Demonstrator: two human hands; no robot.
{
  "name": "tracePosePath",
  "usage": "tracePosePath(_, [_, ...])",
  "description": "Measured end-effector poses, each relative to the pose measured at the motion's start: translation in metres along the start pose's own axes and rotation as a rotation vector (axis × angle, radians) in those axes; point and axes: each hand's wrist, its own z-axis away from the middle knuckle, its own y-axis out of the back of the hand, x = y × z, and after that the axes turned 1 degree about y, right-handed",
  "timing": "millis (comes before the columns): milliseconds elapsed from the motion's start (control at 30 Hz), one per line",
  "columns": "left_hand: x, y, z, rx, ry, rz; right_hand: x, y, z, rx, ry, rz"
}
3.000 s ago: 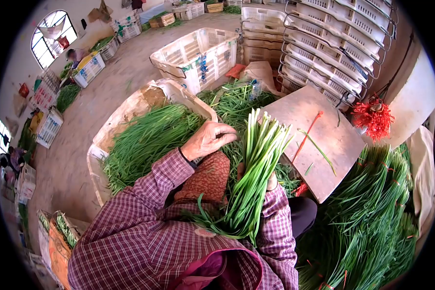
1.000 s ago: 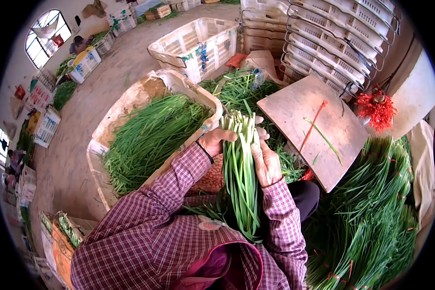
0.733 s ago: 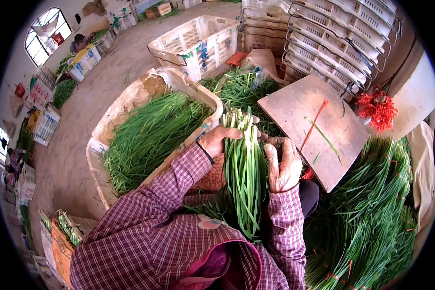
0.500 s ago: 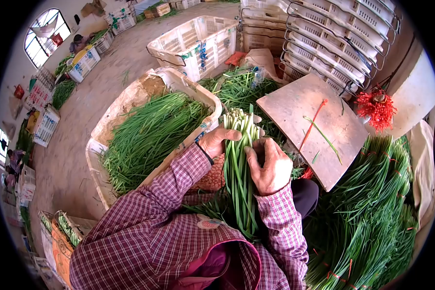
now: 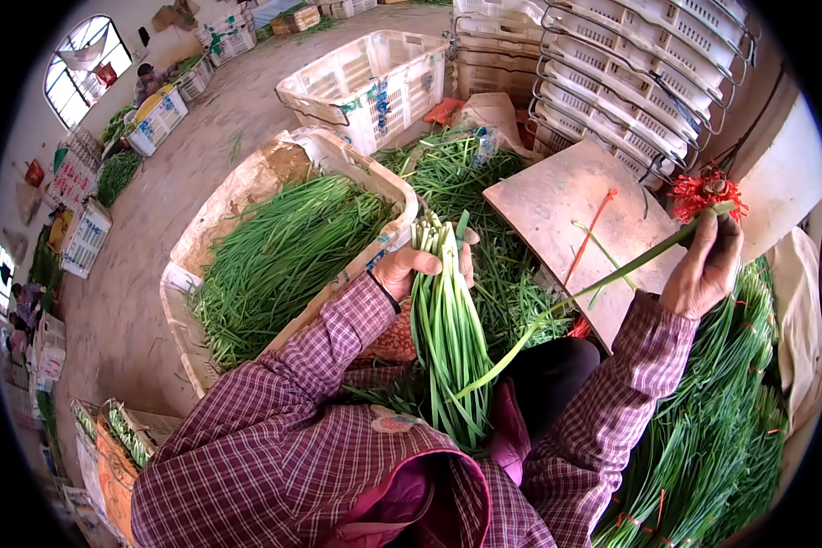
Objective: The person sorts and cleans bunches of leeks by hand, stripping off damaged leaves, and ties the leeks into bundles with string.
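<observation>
My left hand (image 5: 402, 272) is closed around a bunch of garlic chives (image 5: 444, 329), just below its pale cut ends. The green leaves hang down toward my lap. Out to the right, my right hand (image 5: 706, 272) pinches one long chive leaf (image 5: 626, 267) near its end. That leaf stretches back across a tilted board (image 5: 571, 205) to the lower part of the bunch. Right behind my right hand hangs a cluster of red ties (image 5: 708, 192); whether my fingers touch it I cannot tell.
A lined crate (image 5: 178, 265) of loose chives stands at my left. Tied bundles (image 5: 712, 438) are piled at my right. Loose leaves (image 5: 466, 164) lie beyond my hands. Behind are a white crate (image 5: 365, 105) and stacked crates (image 5: 626, 82). A red tie (image 5: 589, 237) lies on the board.
My right hand has left the bunch and moved right and up, drawing one leaf out with it. My left hand keeps its hold on the bunch, which has shifted slightly left.
</observation>
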Motion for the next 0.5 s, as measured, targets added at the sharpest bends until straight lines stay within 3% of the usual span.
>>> tracePosePath(33, [0.000, -0.003, 0.002, 0.006, 0.010, 0.016, 0.011, 0.004, 0.000, -0.145, -0.031, 0.226])
tracePosePath(100, [-0.003, 0.001, -0.005, -0.090, 0.012, 0.047, 0.026, -0.009, 0.027, -0.505, 0.119, 0.497])
tracePosePath(167, [-0.006, 0.005, -0.007, -0.204, 0.029, 0.077, 0.019, -0.031, 0.069, -0.852, -0.181, 0.377])
tracePosePath(233, [0.005, -0.010, -0.003, -0.178, 0.031, 0.032, -0.005, -0.044, 0.089, -1.078, -0.448, -0.020])
tracePosePath(267, [0.009, -0.015, -0.001, -0.149, 0.029, -0.013, -0.006, -0.052, 0.103, -1.060, -0.455, -0.212])
tracePosePath(333, [0.003, -0.009, 0.000, -0.119, 0.021, 0.014, -0.020, -0.065, 0.107, -1.076, -0.692, -0.524])
tracePosePath(500, [0.003, 0.001, 0.001, -0.137, 0.077, -0.031, -0.024, -0.074, 0.112, -1.077, -0.741, -0.582])
